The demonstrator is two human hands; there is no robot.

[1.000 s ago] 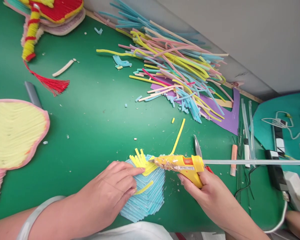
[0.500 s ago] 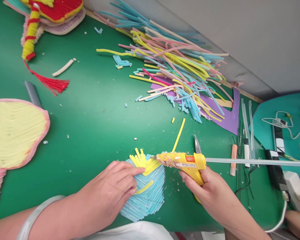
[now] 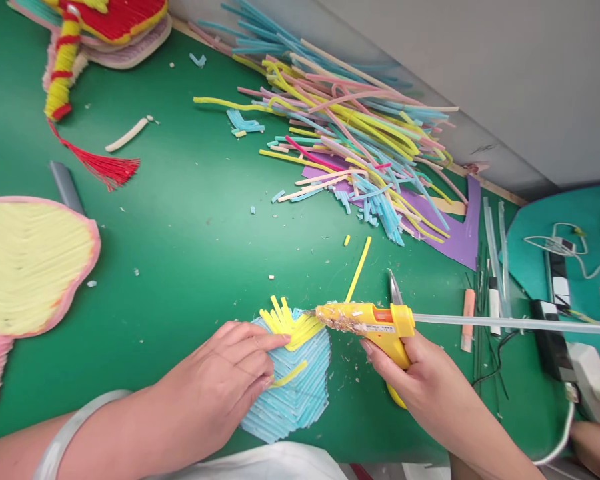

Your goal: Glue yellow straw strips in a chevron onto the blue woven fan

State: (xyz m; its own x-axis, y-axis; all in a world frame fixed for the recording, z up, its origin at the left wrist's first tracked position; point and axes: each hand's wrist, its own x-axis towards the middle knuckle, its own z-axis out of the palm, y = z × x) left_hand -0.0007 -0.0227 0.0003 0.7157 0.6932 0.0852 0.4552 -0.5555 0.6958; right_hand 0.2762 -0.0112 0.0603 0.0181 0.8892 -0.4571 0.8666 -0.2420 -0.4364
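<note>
My right hand (image 3: 420, 373) grips a yellow hot glue gun (image 3: 365, 318), a long clear glue stick running out of its back. The nozzle is at the upper right edge of a light-blue panel of pipe cleaners (image 3: 300, 393), by several short yellow pipe-cleaner pieces (image 3: 300, 330) fanned across its top. The index finger of my left hand (image 3: 215, 380) presses on these pieces. A curved yellow pipe-cleaner piece (image 3: 291, 375) sticks out from between its closed thumb and fingers. Partly hidden behind the gun are scissors (image 3: 395, 290); a loose yellow strip (image 3: 359, 268) lies nearby.
Loose coloured pipe cleaners (image 3: 340, 113) are heaped at the back over a purple sheet (image 3: 460, 233). At left lie a pale-yellow fan shape (image 3: 30, 267) and a red tassel (image 3: 105, 167). A power strip (image 3: 550, 340) with cables is at right, near another person's arm (image 3: 597, 447).
The glue gun and my right hand have shifted very slightly to the right. My left hand and the blue panel have stayed in place.
</note>
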